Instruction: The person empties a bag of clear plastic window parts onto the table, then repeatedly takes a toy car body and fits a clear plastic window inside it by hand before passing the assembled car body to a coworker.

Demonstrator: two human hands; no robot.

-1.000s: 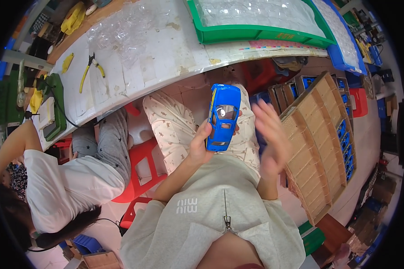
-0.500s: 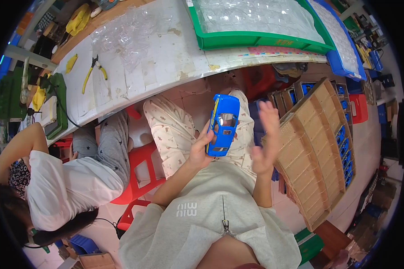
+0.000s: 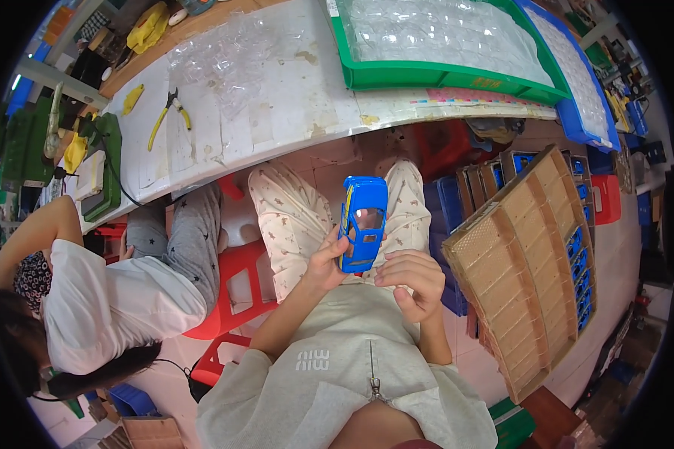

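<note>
Blue car shell (image 3: pixel 368 233), held in the left hand (image 3: pixel 329 262) between thumb and curled fingers.
Up and left of that hand, yellow-handled pliers (image 3: pixel 176 102); just right of the shell, right hand (image 3: pixel 414 282) loosely half open, seemingly empty; farther right, compartmented wooden tray (image 3: pixel 523 269).

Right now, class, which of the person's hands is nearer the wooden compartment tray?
Right. The right hand is left of the wooden compartment tray, apart from it; the left hand, holding the blue car body, is farther left.
</note>
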